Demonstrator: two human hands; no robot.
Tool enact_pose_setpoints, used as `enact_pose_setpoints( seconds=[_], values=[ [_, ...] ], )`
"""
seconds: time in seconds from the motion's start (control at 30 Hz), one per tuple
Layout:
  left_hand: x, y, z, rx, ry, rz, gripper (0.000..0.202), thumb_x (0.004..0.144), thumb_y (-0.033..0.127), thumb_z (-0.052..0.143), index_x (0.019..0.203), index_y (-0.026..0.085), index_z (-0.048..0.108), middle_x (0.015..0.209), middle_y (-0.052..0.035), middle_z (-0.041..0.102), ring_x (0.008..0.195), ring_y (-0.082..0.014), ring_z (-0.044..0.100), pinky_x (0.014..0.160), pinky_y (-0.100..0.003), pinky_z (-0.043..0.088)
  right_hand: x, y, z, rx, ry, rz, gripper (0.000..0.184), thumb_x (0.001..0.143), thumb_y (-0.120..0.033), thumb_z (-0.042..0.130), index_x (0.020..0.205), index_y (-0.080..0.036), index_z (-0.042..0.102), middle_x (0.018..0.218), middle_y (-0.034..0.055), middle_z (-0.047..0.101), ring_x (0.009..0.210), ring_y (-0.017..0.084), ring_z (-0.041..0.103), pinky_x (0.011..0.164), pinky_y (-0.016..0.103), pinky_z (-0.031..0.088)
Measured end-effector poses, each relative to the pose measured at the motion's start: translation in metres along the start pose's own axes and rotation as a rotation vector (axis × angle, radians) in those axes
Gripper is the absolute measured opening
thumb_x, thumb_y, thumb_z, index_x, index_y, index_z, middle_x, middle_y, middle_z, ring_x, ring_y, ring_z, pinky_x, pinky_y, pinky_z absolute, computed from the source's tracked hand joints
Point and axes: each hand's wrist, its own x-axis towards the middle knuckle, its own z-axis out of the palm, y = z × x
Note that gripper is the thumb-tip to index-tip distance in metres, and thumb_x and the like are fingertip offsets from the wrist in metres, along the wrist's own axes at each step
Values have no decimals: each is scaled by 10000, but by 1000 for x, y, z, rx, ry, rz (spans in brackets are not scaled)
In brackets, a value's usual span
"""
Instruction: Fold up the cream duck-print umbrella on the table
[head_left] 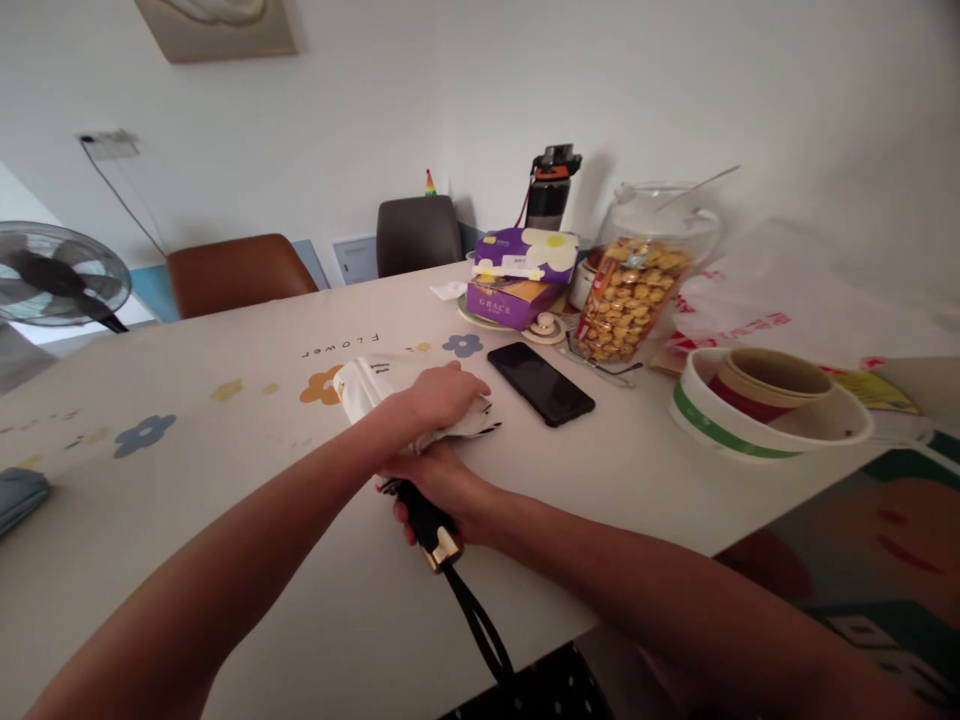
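A folded umbrella (367, 388) with a white canopy lies slantwise over the table, its canopy end pointing away from me. My right hand (444, 490) is wrapped round its black handle near the canopy. The handle ends in a gold-coloured cap (441, 549), from which a black wrist strap (480, 625) hangs toward me. Crossing over from the left, my left hand (448, 395) grips the loose white fabric, with its fingers bent over the right side. Dark-tipped canopy edges stick out beneath those fingers. The palm side of the left hand is hidden.
A phone (541, 383) lies just right of the umbrella. Behind it are glasses (604, 370), a purple box (510, 302), a tissue pack (536, 252), a snack jar (634, 290) and a bottle (551, 190). Paper tubs (705, 425) stand at the right; blue cloth (19, 498) lies left.
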Motion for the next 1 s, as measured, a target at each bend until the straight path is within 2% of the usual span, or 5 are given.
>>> enact_pose_setpoints(
  seconds=[0.1,0.23,0.5,0.73,1.0],
  values=[
    [5,2,9,14,87,-11,271,818,207,439,930,225,685,959,-56,644,963,-222,533,719,-290,441,2,2,1,13,-16,-33,65,734,-187,519,746,-165,459,420,-29,489,295,131,460,285,250,410],
    [0,-2,15,-101,468,-89,252,842,230,440,872,251,690,963,-18,655,944,-189,535,723,-272,440,4,4,0,-25,-19,-13,102,693,-188,562,703,-163,463,400,-17,497,292,146,463,263,250,386],
    [-50,-10,-17,-392,997,-240,211,873,226,416,985,215,595,890,-14,655,724,-112,585,690,-246,454,3,2,-1,-36,-6,-17,160,698,-263,612,706,-155,494,402,-26,496,290,132,459,267,236,382],
    [-112,-14,-21,-546,1150,-362,144,850,184,409,924,203,530,605,38,529,472,-81,514,445,-196,422,4,-1,1,-63,9,24,170,726,-277,607,709,-145,501,399,-23,492,288,128,453,278,234,380],
    [-134,-20,-15,-542,1080,-390,316,667,58,485,920,218,587,805,19,561,583,-76,572,494,-185,487,3,-3,-4,-49,-33,47,180,743,-300,607,733,-141,524,410,-29,485,308,101,433,303,213,386]
  ],
)
